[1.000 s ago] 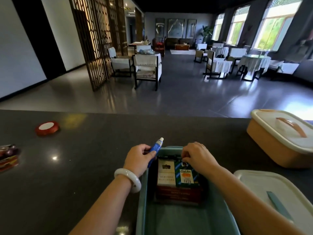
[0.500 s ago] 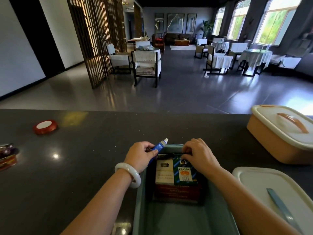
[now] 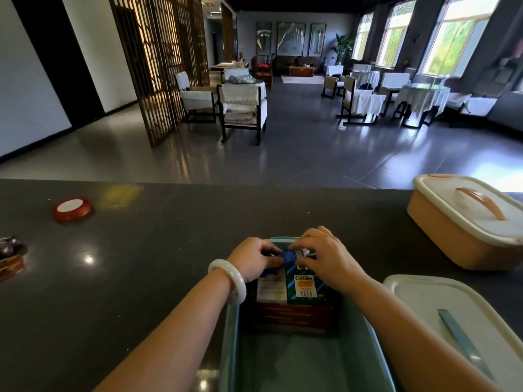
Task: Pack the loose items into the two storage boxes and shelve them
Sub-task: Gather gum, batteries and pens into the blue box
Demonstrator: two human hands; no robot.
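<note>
An open teal storage box [image 3: 230,329] sits on the dark counter right in front of me. Inside at its far end stand a white packet [image 3: 270,290], a green "Golden" packet [image 3: 304,287] and a dark red box [image 3: 294,315]. My left hand [image 3: 253,260], with a white bangle on the wrist, grips a blue tube [image 3: 285,257] lying across the tops of the packets. My right hand [image 3: 325,254] pinches the tube's other end above the green packet. The orange storage box [image 3: 452,239] stands shut at the right.
The teal box's white lid [image 3: 441,309] with a blue handle lies at the right of the box. A red ribbon roll [image 3: 72,209] sits far left on the counter, and small red and dark items [image 3: 11,257] lie at the left edge.
The blue tube pointed up and away in my left hand; it now lies flat over the packets. My right hand has moved left onto the tube's tip.
</note>
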